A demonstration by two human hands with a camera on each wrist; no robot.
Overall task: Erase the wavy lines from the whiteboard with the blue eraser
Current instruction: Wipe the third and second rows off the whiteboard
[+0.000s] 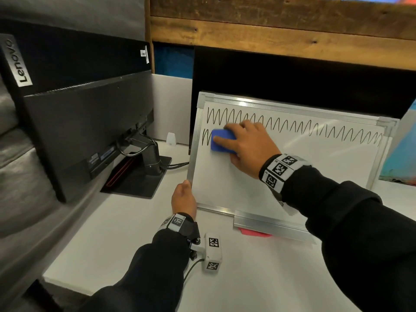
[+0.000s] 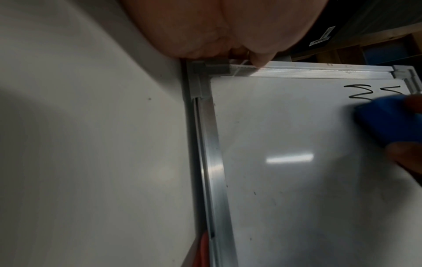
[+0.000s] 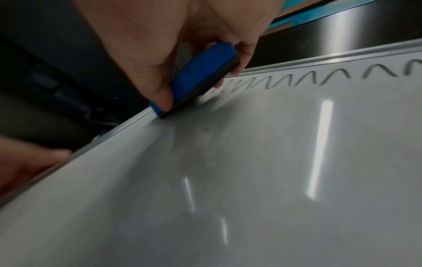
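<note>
A whiteboard [image 1: 304,174] with an aluminium frame leans tilted on the white desk. A black wavy line [image 1: 315,129] runs along its top; a short piece of a second wavy line [image 1: 206,137] shows at the left. My right hand [image 1: 245,143] grips the blue eraser [image 1: 221,140] and presses it flat on the board near the left edge. The right wrist view shows the eraser [image 3: 200,72] pinched between thumb and fingers. My left hand [image 1: 183,199] holds the board's lower left frame edge; its thumb [image 2: 258,57] lies on the frame [image 2: 297,72].
The back of a black Lenovo monitor [image 1: 85,122] on its stand [image 1: 144,172] is at the left, with cables. A wood-panelled wall [image 1: 270,30] is behind. A red object [image 1: 252,233] lies under the board's tray. A small white object [image 1: 171,138] sits behind the board.
</note>
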